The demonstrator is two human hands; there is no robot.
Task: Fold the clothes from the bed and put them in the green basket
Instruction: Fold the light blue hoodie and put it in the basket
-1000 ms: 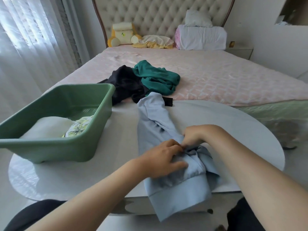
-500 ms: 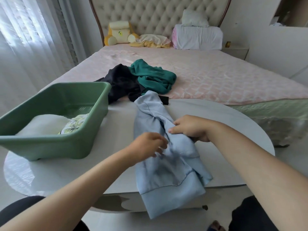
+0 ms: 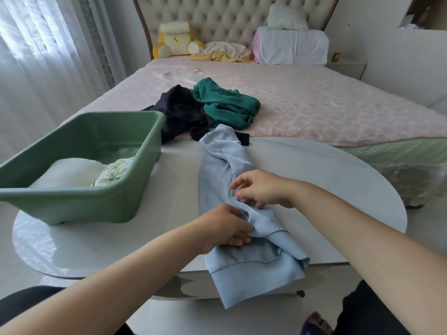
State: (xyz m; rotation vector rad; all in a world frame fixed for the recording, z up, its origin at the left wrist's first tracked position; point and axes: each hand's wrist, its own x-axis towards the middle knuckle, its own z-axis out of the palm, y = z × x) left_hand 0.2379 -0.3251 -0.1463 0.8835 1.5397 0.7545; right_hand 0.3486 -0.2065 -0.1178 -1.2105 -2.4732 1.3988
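Note:
A light blue sweatshirt [image 3: 225, 163] lies lengthwise on the white oval table [image 3: 314, 170], its hem hanging over the near edge. My left hand [image 3: 226, 226] pinches a fold of it near the hem. My right hand [image 3: 262, 188] rests on the same bunched fabric just above, fingers curled on the cloth. The green basket [image 3: 135, 165] stands on the table's left side with a white folded item [image 3: 67, 171] and a floral one [image 3: 113, 170] inside. On the pink bed [image 3: 326, 105] lie a black garment [image 3: 181, 114] and a teal garment [image 3: 227, 102].
A plush toy [image 3: 174, 39], crumpled yellow-cream cloth [image 3: 222, 52] and white pillows [image 3: 292, 44] sit against the tufted headboard. Sheer curtains hang at the left. A nightstand [image 3: 348, 67] stands at the bed's far right. My dark-clothed knees show at the bottom corners.
My left hand has dropped nearer the hem and taken hold of the fabric. My right hand has slid down the sweatshirt towards it, and the fabric between them is bunched.

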